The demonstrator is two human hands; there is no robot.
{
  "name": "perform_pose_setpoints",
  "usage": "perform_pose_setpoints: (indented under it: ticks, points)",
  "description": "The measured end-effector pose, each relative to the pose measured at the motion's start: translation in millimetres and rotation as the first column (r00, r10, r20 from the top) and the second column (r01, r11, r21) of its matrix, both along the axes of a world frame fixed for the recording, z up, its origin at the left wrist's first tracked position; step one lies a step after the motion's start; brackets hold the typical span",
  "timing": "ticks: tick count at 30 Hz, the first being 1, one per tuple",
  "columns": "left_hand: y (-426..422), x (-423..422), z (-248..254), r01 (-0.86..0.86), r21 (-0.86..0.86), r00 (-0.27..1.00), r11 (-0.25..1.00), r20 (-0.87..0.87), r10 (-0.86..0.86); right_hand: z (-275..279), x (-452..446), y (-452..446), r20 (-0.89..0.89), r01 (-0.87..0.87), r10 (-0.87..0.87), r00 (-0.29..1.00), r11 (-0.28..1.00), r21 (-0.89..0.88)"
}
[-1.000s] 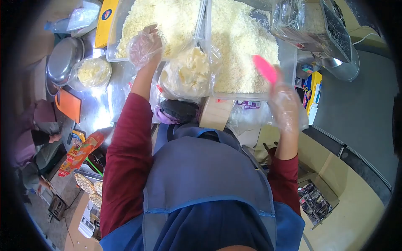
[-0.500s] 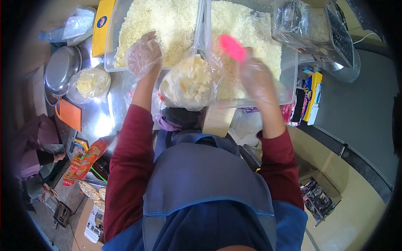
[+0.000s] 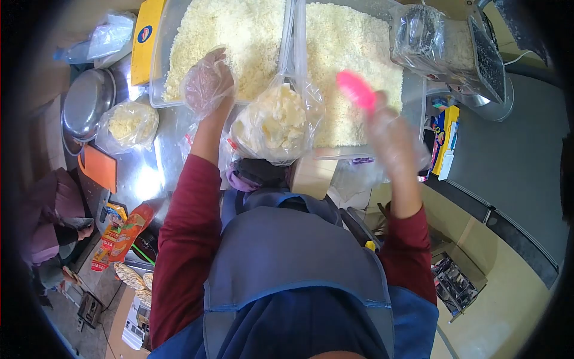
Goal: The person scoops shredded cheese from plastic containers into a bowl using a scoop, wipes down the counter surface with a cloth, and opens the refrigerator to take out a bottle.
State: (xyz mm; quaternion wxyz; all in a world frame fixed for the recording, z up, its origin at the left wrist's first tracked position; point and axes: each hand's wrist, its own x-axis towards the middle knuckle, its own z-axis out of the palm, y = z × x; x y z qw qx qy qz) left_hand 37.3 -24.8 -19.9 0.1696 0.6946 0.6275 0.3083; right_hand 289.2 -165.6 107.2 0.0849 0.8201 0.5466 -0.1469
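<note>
My right hand [image 3: 391,137], in a clear plastic glove and slightly blurred, is closed around a pink spoon [image 3: 357,90] above the right tub [image 3: 335,152]. That tub holds pale, crumbly grated stuff [image 3: 353,48]. My left hand [image 3: 208,84], also gloved, is at the near side of the left tub [image 3: 156,78], over a similar heap [image 3: 233,36]. Its fingers look loosely bent and apart, partly hidden by the crinkled glove, with nothing visible in them. Between my hands, an open clear bag of pale yellow, butter-like lumps [image 3: 275,119] leans at the tubs' near edges.
To the left are a bag of grated stuff [image 3: 128,124], a metal pan [image 3: 89,102], an orange board [image 3: 98,166] and a yellow box [image 3: 146,42]. A plastic-covered machine [image 3: 445,45] stands at right. Another person's sleeve [image 3: 57,203] shows at far left.
My right hand has moved right and slightly down with the pink spoon, from over the tub's middle toward its right side. My left hand has barely moved.
</note>
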Motion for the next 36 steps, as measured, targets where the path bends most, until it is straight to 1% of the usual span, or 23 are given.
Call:
perform_pose_setpoints:
  ticks: [1, 3, 4, 6, 8, 9, 10, 13, 15, 17, 19, 21, 22, 24, 25, 27, 29, 30, 31, 32, 33, 35, 36]
  points:
    - [1, -1, -2, 0.01, 0.019, 1.0, 1.0, 0.01, -0.01, -11, -8, -2, 0.001, 0.004, -0.004, 1.0, 1.0, -0.001]
    - [4, -1, -4, 0.029, 0.041, 0.999, 0.999, 0.019, -0.03, -45, -14, -15, -0.082, -0.192, 0.194, 0.978, 0.981, 0.028]
    - [5, -1, -6, 0.021, 0.023, 1.0, 1.0, -0.014, -0.021, -54, -6, -8, -0.084, -0.187, 0.189, 0.978, 0.982, 0.03]
    - [4, -2, -6, 0.01, 0.002, 0.999, 1.0, -0.053, -0.01, -76, 26, 21, -0.047, -0.066, 0.07, 0.996, 0.995, 0.078]
    - [3, -2, -4, -0.013, -0.022, 0.995, 1.0, -0.1, 0.011, -90, 61, 27, 0.113, -0.104, 0.089, 0.99, 0.986, 0.131]
    - [3, -3, -4, -0.01, -0.021, 0.995, 1.0, -0.1, 0.008, -92, 76, 26, 0.155, -0.081, 0.051, 0.987, 0.977, 0.196]
    - [3, -3, -5, -0.004, -0.024, 0.996, 1.0, -0.085, 0.002, -80, 79, 21, 0.159, -0.078, 0.047, 0.986, 0.977, 0.198]
    - [5, -6, -11, 0.008, -0.011, 0.999, 1.0, -0.046, -0.009, -20, 62, -8, 0.091, -0.103, 0.093, 0.991, 0.988, 0.116]
    - [3, -3, -12, 0.019, -0.003, 1.0, 1.0, -0.02, -0.019, 7, 40, -33, -0.082, -0.237, 0.229, 0.97, 0.967, -0.093]
    - [4, 0, -4, 0.016, -0.026, 0.999, 1.0, 0.052, -0.015, -27, 51, -54, -0.066, -0.272, 0.267, 0.962, 0.957, -0.097]
    - [4, -1, -10, 0.024, 0.006, 0.999, 1.0, 0.04, -0.025, -39, 55, -54, -0.057, -0.314, 0.31, 0.949, 0.945, -0.094]
    - [3, -5, -10, 0.027, 0.042, 0.999, 0.999, 0.019, -0.028, -39, 59, -25, -0.039, -0.153, 0.151, 0.988, 0.988, -0.034]
    - [1, -4, -8, 0.025, 0.044, 1.0, 0.999, -0.019, -0.025, -40, 61, -16, -0.045, -0.157, 0.155, 0.987, 0.987, -0.032]
    - [3, -3, -6, 0.022, 0.052, 0.998, 0.998, -0.057, -0.019, -45, 70, 6, 0.087, -0.035, 0.031, 0.996, 0.999, 0.036]
    - [4, -3, -6, 0.014, 0.046, 0.998, 0.999, -0.063, -0.011, -57, 79, 15, 0.084, -0.038, 0.034, 0.996, 0.999, 0.035]
    - [4, -2, -9, 0.013, 0.032, 0.997, 0.999, -0.071, -0.011, -103, 110, 28, 0.19, -0.249, 0.195, 0.962, 0.914, 0.32]
    - [7, -2, -11, -0.012, -0.047, 1.0, 0.999, 0.005, 0.013, -155, 146, 54, 0.159, -0.452, 0.423, 0.892, 0.824, 0.342]
    - [7, -3, -10, -0.016, -0.045, 1.0, 0.999, 0.0, 0.017, -142, 128, 66, 0.156, -0.454, 0.426, 0.891, 0.821, 0.346]
    - [6, -3, -9, -0.017, -0.039, 1.0, 0.999, -0.024, 0.016, -114, 92, 86, 0.021, -0.234, 0.24, 0.971, 0.917, 0.323]
    - [4, -3, -8, -0.013, -0.033, 0.999, 0.999, -0.046, 0.011, -94, 72, 94, -0.104, -0.002, 0.03, 0.994, 0.964, 0.267]
    - [3, -2, -5, -0.01, -0.034, 0.999, 0.999, -0.047, 0.009, -88, 69, 89, -0.104, 0.001, 0.027, 0.994, 0.964, 0.266]
    - [1, 0, -1, -0.006, -0.008, 1.0, 1.0, -0.027, 0.005, -73, 61, 73, -0.18, -0.143, 0.173, 0.968, 0.976, 0.166]
    - [2, -1, -2, -0.009, -0.01, 1.0, 1.0, -0.026, 0.008, -52, 53, 57, -0.206, -0.112, 0.139, 0.969, 0.984, 0.139]
